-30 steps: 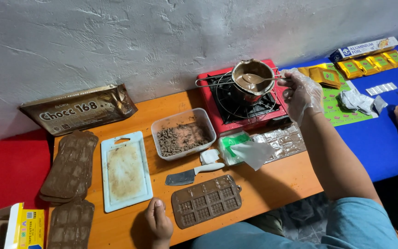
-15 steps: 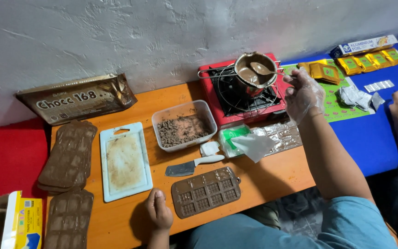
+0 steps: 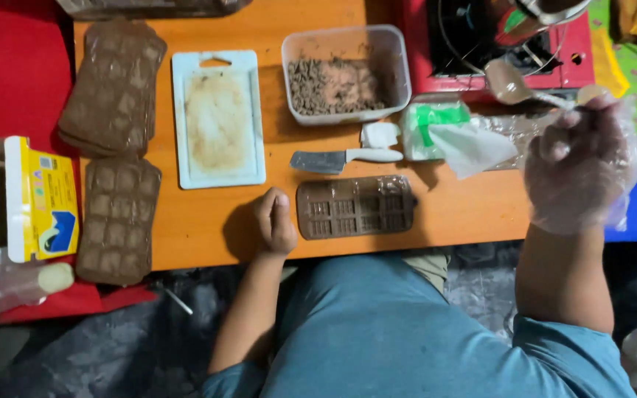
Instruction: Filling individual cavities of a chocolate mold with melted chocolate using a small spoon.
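My right hand (image 3: pixel 580 166), in a thin clear plastic glove, grips the handle of a metal spoon (image 3: pixel 514 85) whose bowl carries melted brown chocolate, held above the table between the stove and the mould. My left hand (image 3: pixel 274 221) is bare and rests as a loose fist on the orange table (image 3: pixel 193 221), touching the left end of a brown chocolate mould (image 3: pixel 355 206) with several small cavities. A small white-handled knife (image 3: pixel 344 158) lies just behind the mould.
A clear tub of chocolate bits (image 3: pixel 344 74) sits beside a white cutting board (image 3: pixel 217 118). A red gas stove (image 3: pixel 499 48) with a pot stands at back right. Stacked brown moulds (image 3: pixel 112 85) and another mould (image 3: pixel 117 221) lie left, by a yellow box (image 3: pixel 42 199). Plastic bags (image 3: pixel 458 136) lie near the stove.
The view has dropped and come closer to the table. My right hand has come away from the pot toward me, now carrying the chocolate-filled spoon. My left hand stays by the mould.
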